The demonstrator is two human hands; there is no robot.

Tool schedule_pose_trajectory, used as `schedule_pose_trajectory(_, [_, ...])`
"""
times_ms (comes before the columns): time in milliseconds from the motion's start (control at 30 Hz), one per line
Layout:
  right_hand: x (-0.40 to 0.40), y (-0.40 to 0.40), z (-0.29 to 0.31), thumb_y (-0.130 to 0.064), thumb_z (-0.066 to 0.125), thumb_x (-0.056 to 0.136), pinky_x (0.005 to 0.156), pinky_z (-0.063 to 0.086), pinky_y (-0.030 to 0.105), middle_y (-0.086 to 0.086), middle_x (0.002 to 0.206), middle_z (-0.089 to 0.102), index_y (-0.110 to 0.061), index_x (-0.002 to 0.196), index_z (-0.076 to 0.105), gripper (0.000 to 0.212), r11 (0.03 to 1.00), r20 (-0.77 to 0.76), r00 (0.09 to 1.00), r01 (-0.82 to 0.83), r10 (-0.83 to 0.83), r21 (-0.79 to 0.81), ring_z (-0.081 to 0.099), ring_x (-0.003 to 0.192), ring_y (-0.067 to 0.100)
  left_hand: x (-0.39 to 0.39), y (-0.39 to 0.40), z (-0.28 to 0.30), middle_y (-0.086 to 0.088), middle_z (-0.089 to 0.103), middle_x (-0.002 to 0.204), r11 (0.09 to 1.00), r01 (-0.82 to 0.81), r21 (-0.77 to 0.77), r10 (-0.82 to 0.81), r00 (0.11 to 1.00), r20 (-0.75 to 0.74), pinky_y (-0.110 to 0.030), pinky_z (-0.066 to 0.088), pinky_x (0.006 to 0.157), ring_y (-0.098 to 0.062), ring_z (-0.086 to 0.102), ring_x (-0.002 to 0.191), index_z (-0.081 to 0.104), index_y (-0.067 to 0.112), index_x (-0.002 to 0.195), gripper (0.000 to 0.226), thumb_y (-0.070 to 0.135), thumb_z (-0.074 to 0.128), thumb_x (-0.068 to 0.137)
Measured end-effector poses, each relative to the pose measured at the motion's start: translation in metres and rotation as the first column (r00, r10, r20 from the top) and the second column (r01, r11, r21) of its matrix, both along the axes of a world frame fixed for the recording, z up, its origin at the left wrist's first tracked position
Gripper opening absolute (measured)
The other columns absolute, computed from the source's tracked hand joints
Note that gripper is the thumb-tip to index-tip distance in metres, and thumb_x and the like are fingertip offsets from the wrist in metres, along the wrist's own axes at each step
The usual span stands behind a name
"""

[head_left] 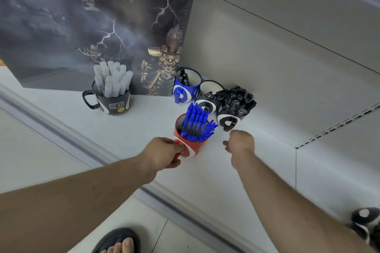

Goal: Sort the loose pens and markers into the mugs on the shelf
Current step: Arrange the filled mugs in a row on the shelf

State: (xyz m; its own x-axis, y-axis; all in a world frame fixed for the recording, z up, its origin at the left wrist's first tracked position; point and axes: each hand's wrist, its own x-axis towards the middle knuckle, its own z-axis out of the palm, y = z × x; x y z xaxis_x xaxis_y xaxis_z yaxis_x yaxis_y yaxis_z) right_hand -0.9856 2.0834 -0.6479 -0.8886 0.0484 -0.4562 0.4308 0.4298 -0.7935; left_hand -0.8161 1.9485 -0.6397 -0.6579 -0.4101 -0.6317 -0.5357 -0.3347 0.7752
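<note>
Red mug point(195, 149) full of blue pens point(196, 123) stands on the shelf point(144, 121), left hand point(164, 155) gripping its handle, right hand point(239, 144) beside it blurred, grip unclear

We've got two bare forearms here — no sleeves, no watch, no rings we can make out on the left hand point(164, 153) or the right hand point(239, 144). Down below, a dark open-toed slipper point(117, 239) with bare toes poking out — that's all we're wearing.

Red mug point(195, 148) with white patch, blue pens point(195, 121); blue mug point(186, 88), black markers point(234, 98).
</note>
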Motion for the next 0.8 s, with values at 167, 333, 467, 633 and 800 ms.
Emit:
schedule_pose_trajectory(167, [0.092, 0.018, 0.008, -0.01, 0.058, 0.082, 0.066, 0.051, 0.037, 0.009, 0.065, 0.067, -0.015, 0.07, 0.066, 0.015, 0.998, -0.001, 1.0, 0.001, -0.001, -0.057, 0.064, 0.063, 0.028, -0.012, 0.026, -0.012, -0.013, 0.063, 0.09, 0.99, -0.075, 0.119, 0.076, 0.997, -0.004, -0.026, 0.06, 0.071, -0.022, 0.059, 0.074, 0.071, -0.002, 0.098, 0.018, 0.011, 0.064, 0.089])
schedule_pose_trajectory(333, [0.125, -0.001, 0.011, -0.043, 0.066, 0.079, 0.064, 0.051, 0.036, -0.003, 0.072, 0.072, -0.016, 0.073, 0.071, 0.029, 0.983, 0.163, 0.975, -0.128, 0.149, -0.131, 0.071, 0.071, 0.025, -0.008, 0.042, -0.008, 0.003, 0.067, 0.071, 0.985, 0.166, 0.054, -0.163, 0.985, -0.054, -0.036, 0.056, 0.082, -0.021, 0.056, 0.07, 0.073, 0.012, 0.083, 0.019, 0.014, 0.056, 0.09])
schedule_pose_trajectory(467, [0.125, -0.011, 0.001, -0.04, 0.066, 0.084, 0.062, 0.048, 0.032, -0.006, 0.065, 0.069, -0.017, 0.077, 0.073, 0.025, 0.979, 0.161, 0.967, -0.187, 0.199, -0.085, 0.068, 0.064, 0.021, 0.001, 0.013, -0.004, 0.012, 0.071, 0.086, 0.783, 0.44, -0.44, -0.399, 0.898, 0.187, -0.028, 0.054, 0.076, -0.016, 0.065, 0.08, 0.074, 0.024, 0.086, 0.028, 0.023, 0.046, 0.09])
schedule_pose_trajectory(633, [0.124, -0.029, -0.007, -0.019, 0.051, 0.093, 0.069, 0.053, 0.041, 0.0, 0.065, 0.069, -0.019, 0.071, 0.068, 0.028, 0.983, 0.037, 0.982, -0.182, 0.184, -0.036, 0.067, 0.063, 0.024, 0.02, -0.05, 0.0, -0.003, 0.067, 0.102, 0.677, 0.094, -0.73, 0.025, 0.988, 0.151, -0.03, 0.051, 0.079, -0.027, 0.064, 0.094, 0.07, 0.017, 0.099, 0.024, 0.021, 0.049, 0.09])
schedule_pose_trajectory(800, [0.124, -0.028, -0.012, -0.021, 0.047, 0.096, 0.079, 0.053, 0.045, 0.005, 0.066, 0.069, -0.016, 0.068, 0.065, 0.034, 0.987, -0.041, 0.986, -0.162, 0.161, -0.017, 0.066, 0.075, 0.033, 0.04, -0.15, 0.001, -0.011, 0.047, 0.136, 0.451, -0.338, -0.826, 0.504, 0.86, -0.077, -0.041, 0.04, 0.1, -0.035, 0.049, 0.12, 0.059, 0.014, 0.124, 0.033, 0.02, 0.044, 0.096])
